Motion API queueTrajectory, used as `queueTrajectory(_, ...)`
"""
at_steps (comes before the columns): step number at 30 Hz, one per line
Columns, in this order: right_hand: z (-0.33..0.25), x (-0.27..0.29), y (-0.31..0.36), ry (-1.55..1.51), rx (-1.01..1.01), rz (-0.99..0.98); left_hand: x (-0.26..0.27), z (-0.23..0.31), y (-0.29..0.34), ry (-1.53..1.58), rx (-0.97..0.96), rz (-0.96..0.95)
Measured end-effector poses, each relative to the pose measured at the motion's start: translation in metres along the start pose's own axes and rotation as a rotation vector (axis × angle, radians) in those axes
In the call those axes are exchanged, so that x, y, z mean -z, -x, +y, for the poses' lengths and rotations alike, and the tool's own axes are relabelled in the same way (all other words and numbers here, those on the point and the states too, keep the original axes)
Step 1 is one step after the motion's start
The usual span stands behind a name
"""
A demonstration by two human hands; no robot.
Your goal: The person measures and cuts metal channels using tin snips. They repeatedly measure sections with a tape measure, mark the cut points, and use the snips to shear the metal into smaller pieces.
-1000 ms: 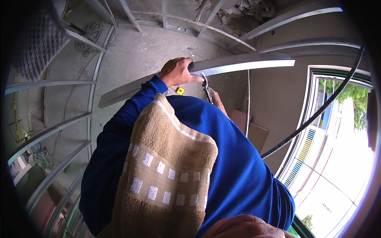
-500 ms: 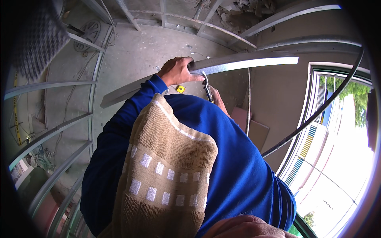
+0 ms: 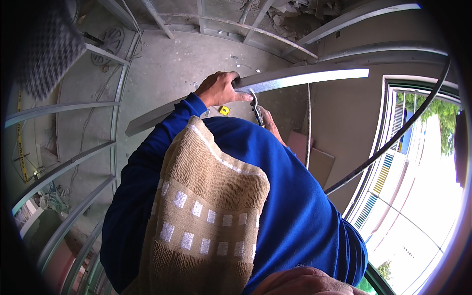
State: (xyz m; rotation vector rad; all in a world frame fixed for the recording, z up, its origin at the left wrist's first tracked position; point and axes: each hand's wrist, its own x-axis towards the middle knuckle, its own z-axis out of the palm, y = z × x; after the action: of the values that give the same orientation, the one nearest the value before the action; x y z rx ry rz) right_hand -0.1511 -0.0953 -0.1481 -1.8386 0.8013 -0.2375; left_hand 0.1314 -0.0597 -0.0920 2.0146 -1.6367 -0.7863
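The left hand (image 3: pixel 219 89) is wrapped around a long grey metal framing channel (image 3: pixel 300 77) near its middle. The right hand (image 3: pixel 268 122), mostly hidden behind a blue sleeve (image 3: pixel 275 167), grips metal pliers (image 3: pixel 255 107) just under the channel. A tan towel (image 3: pixel 206 211) drapes below.

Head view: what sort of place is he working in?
Probably an unfinished building interior under construction: bare grey metal wall studs line the left, rubble lies on the dusty concrete floor, and a long metal channel is being worked.

1 metal stud (image 3: pixel 305 77), 1 tan towel (image 3: pixel 206 216)
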Motion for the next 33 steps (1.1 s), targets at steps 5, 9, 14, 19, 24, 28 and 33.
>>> queueTrajectory(5,0.005,0.0,0.0,0.002,0.022,-0.001,-0.004,-0.005,-0.002,0.065,0.005,-0.026)
queueTrajectory(9,0.007,0.0,-0.001,0.015,0.032,-0.01,-0.008,-0.007,-0.002,0.09,-0.004,-0.014)
queueTrajectory(14,0.006,0.0,0.0,0.029,0.033,-0.002,-0.006,-0.004,-0.002,0.05,0.006,-0.028)
queueTrajectory(19,0.01,-0.001,-0.001,-0.003,-0.019,-0.011,0.001,-0.001,-0.003,0.015,0.016,-0.045)
queueTrajectory(24,0.016,-0.007,-0.002,-0.035,0.005,0.005,0.005,0.004,0.001,0.056,0.001,-0.03)
queueTrajectory(28,0.017,-0.008,-0.002,0.022,0.061,0.038,0.011,0.004,0.0,0.147,-0.003,-0.106)
queueTrajectory(33,0.013,-0.005,-0.004,-0.013,0.009,-0.013,0.019,0.001,-0.009,0.185,0.015,-0.232)
